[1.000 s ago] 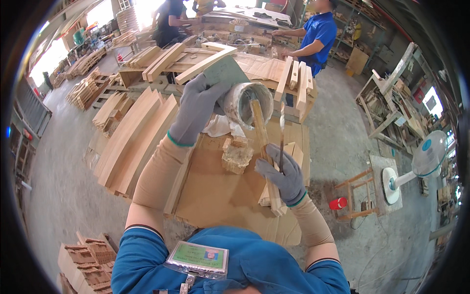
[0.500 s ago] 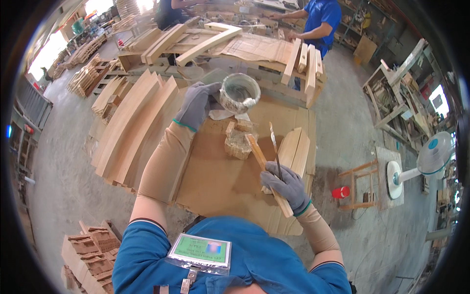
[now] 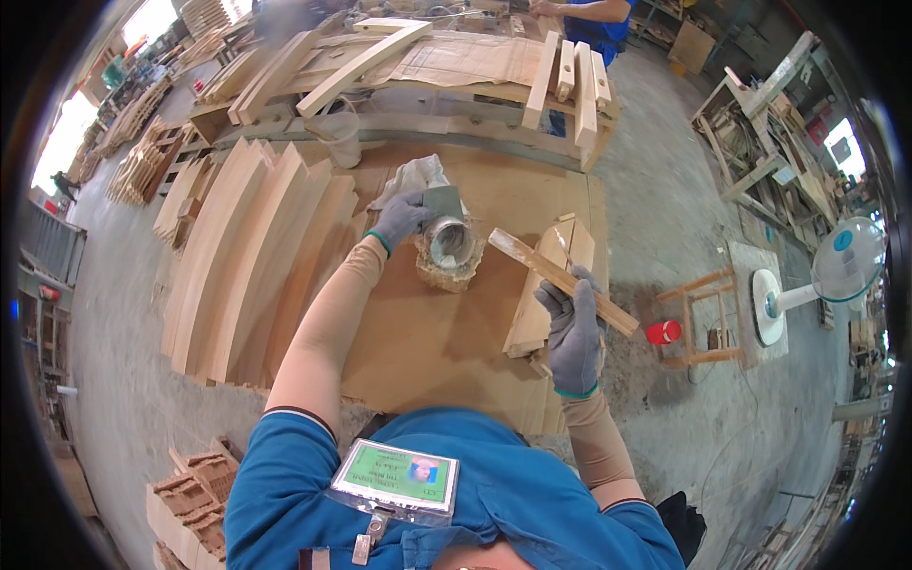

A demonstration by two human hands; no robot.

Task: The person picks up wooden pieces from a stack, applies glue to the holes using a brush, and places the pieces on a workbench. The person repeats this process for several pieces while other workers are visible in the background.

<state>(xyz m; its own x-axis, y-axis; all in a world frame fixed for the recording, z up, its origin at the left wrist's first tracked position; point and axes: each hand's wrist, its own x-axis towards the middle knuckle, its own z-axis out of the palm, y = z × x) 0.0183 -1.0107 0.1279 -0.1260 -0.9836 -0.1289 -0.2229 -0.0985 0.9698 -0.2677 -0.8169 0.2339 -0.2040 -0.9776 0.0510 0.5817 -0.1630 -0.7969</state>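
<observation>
A round, glue-smeared cup (image 3: 450,243) sits tilted on a rough wooden block (image 3: 446,276) on the brown board. Just behind it, my gloved left hand (image 3: 403,218) is closed on a flat grey-green piece (image 3: 443,200) whose kind I cannot make out. In my gloved right hand (image 3: 575,328) is a wooden strip (image 3: 532,256), slanting from upper left to lower right. A thin brush (image 3: 564,249) also sticks up from this hand, partly hidden by the strip. A white cloth (image 3: 415,175) lies beyond my left hand.
Curved boards (image 3: 220,256) stack up at left. Short wooden pieces (image 3: 528,318) lie beside my right hand. Ahead stands a bench (image 3: 456,62) with timber and a translucent bucket (image 3: 339,138); a person in blue (image 3: 598,14) is behind it. A fan (image 3: 845,256) stands at right.
My left hand has lowered the cup onto the block and let go of it. My right hand has shifted slightly right and turned, with the strip and brush still held.
</observation>
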